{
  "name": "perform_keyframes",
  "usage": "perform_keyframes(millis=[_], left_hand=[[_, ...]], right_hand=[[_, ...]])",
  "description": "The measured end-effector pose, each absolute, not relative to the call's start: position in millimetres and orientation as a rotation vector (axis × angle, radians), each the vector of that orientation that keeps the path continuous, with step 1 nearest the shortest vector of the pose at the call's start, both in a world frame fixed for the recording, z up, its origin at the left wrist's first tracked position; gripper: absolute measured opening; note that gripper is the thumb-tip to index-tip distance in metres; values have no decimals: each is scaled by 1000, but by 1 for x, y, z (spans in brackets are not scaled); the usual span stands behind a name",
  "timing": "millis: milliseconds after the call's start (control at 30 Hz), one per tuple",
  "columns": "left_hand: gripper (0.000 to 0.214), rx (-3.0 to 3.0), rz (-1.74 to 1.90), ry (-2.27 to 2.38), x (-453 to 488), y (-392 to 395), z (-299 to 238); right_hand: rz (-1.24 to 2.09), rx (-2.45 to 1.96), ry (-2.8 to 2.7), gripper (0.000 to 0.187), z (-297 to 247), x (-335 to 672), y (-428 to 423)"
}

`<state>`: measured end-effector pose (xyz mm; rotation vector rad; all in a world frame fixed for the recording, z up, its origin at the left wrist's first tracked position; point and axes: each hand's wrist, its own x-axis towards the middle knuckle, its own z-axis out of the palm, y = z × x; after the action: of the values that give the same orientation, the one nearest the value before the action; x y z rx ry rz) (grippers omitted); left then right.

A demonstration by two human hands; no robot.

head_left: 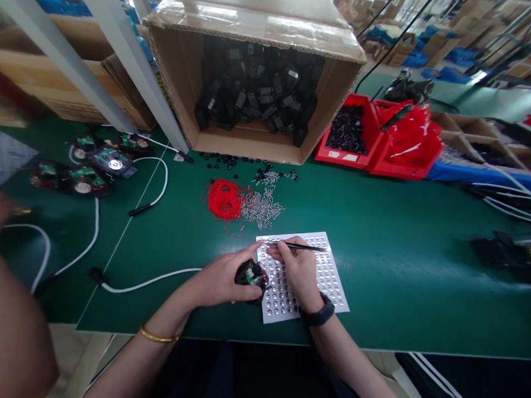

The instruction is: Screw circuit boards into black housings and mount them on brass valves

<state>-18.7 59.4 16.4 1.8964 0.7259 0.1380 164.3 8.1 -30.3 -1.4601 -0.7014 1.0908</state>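
My left hand (214,282) is closed round a small black housing (254,275) with a green circuit board and red wires showing in its open side. A white cable (156,284) runs out to the left behind that hand. Its index finger stretches to the upper left corner of a white sheet (341,299) covered in rows of round silver dots. Over this sheet, my right hand (301,271) grips a thin dark tool, apparently tweezers (302,246). The slim tip points left, close to my left index finger; whether it pinches anything is too small to see.
Beyond the sheet lie red wire (224,199) and a heap of small metal pins (261,208). A cardboard box (263,145) of black parts stands behind, red bins (348,132) at its right. Cabled circuit-board units (112,162) and another person's arm (14,331) are left.
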Motion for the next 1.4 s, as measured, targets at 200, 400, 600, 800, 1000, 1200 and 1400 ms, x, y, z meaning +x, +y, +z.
perform_keyframes(millis=[200,400,600,800,1000,1200,1400], left_hand=[[67,1814,219,724,-20,59,14],[67,1496,644,775,-33,46,7],[71,1487,1028,1076,-33,36,-1],[72,1349,1110,1081,-15,25,-18],[57,1431,1164,1076,-17,21,-29],[61,1503,1129,1121,-18,24,-28],[75,1432,1111,1125,-16,23,-23]], right_hand=[[1079,-1455,-710,32,-29,165,8],[1085,-1401,-616,30,-29,162,7],[1186,-1203,-454,29,-17,169,3],[1480,-996,-295,24,17,163,-5],[1431,-966,-335,23,24,135,-3],[1404,-1037,-388,23,23,134,5],[1394,-1064,-425,22,26,136,8]])
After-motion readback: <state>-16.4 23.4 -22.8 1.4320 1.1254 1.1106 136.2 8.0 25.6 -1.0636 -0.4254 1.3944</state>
